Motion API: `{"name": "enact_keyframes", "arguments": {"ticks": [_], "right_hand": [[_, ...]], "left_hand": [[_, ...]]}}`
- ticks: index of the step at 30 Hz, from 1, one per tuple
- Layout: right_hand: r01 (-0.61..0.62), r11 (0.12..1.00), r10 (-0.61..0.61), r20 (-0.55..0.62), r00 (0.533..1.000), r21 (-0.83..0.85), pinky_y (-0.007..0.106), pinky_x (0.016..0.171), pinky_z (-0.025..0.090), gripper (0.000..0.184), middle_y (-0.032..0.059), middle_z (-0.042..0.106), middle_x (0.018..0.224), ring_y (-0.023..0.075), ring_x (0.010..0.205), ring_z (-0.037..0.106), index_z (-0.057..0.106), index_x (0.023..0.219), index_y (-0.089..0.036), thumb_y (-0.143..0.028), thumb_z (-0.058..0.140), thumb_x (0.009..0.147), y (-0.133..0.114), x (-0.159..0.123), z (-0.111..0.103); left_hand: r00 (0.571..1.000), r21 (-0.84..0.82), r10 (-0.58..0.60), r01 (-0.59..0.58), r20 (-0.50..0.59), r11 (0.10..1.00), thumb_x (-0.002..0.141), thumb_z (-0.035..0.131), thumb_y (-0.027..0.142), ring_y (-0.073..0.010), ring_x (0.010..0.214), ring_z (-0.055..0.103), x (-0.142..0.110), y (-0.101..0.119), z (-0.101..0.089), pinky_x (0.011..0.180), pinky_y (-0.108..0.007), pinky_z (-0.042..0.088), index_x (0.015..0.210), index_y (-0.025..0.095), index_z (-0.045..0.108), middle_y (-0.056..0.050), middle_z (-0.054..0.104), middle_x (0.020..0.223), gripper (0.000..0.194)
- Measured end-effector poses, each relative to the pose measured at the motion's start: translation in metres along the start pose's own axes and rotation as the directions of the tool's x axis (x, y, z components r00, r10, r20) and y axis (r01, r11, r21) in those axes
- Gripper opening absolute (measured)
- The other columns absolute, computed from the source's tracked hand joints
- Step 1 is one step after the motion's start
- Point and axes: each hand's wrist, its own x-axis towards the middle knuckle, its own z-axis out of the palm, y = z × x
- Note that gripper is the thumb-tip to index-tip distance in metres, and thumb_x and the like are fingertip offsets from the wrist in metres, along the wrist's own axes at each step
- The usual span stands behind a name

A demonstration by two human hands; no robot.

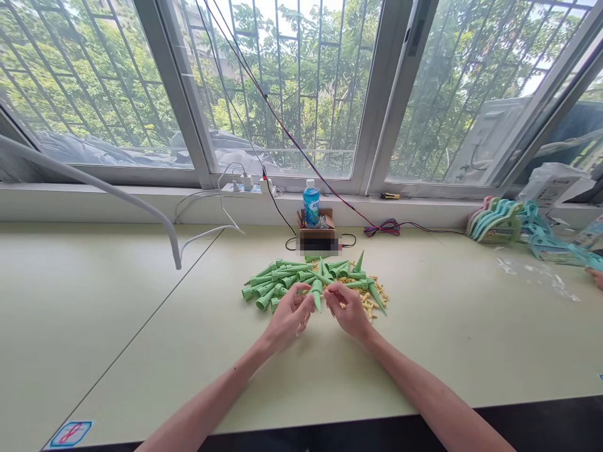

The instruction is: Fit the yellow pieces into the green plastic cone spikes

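Observation:
Between the thumb and fingers of my left hand (pixel 291 314) is a green plastic spike (pixel 317 300), its pointed tip turned down towards me. My right hand (pixel 347 309) is pinched close beside it on the right; whatever its fingertips hold, if anything, is hidden. Just beyond both hands lies a heap of similar green spikes (pixel 268 285), hollow and cone-shaped with wider collared ends. Small yellow plastic pieces (pixel 372 304) are scattered among and to the right of them, partly covered by my right hand.
A blue-labelled bottle (pixel 311 204) and a small cardboard box (pixel 325 220) stand behind the heap. Bundled cables (pixel 382 227) lie by the windowsill. Plastic hangers (pixel 499 220) and clear film (pixel 537 273) lie at right, near another person's hand (pixel 597 277). A white tube (pixel 141 201) reaches in from the left.

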Motion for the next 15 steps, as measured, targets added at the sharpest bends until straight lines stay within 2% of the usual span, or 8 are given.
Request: {"name": "enact_keyframes", "arguments": {"ticks": [4,9,12,15], "right_hand": [[0.012,1.0,-0.012,0.024,1.0,-0.018,0.024,0.047,0.041,0.029,-0.0019,0.052,0.061,0.0112,0.049,0.048,0.058,0.081,-0.02,-0.044,0.051,0.095,-0.0008,0.0001,0.0],[-0.018,1.0,0.018,0.039,0.999,-0.007,0.023,0.046,0.038,0.031,-0.0045,0.047,0.054,0.0111,0.046,0.045,0.056,0.08,-0.02,-0.047,0.051,0.094,-0.0009,0.0004,0.0011],[-0.062,0.998,0.061,0.047,0.997,0.014,0.023,0.044,0.034,0.032,-0.0058,0.043,0.052,0.0103,0.044,0.04,0.054,0.079,-0.02,-0.048,0.051,0.094,-0.0002,-0.0003,0.0017],[-0.104,0.993,0.1,0.059,0.993,0.062,0.022,0.042,0.03,0.031,-0.0067,0.04,0.052,0.0094,0.043,0.036,0.053,0.079,-0.02,-0.048,0.053,0.093,0.0012,-0.0006,0.0023]], "left_hand": [[0.996,-0.079,-0.075,0.079,0.047,0.994,0.084,0.063,0.053,-0.0066,0.047,0.041,-0.0016,0.001,-0.0006,0.037,-0.018,0.036,0.113,0.019,0.047,0.003,0.055,0.072,0.048],[0.999,-0.092,-0.021,0.024,0.041,0.995,0.082,0.068,0.046,-0.008,0.051,0.043,-0.0014,-0.0021,-0.0026,0.04,-0.018,0.039,0.106,0.021,0.05,0.007,0.047,0.068,0.039],[0.999,-0.037,0.02,-0.019,0.049,0.999,0.083,0.066,0.044,-0.0074,0.05,0.042,-0.0012,-0.004,-0.0032,0.041,-0.019,0.04,0.104,0.021,0.051,0.006,0.047,0.07,0.034],[0.997,0.1,0.068,-0.071,0.036,0.992,0.085,0.064,0.042,-0.0078,0.051,0.046,-0.0015,-0.0067,-0.0046,0.042,-0.02,0.04,0.108,0.021,0.05,0.003,0.052,0.077,0.034]]}}
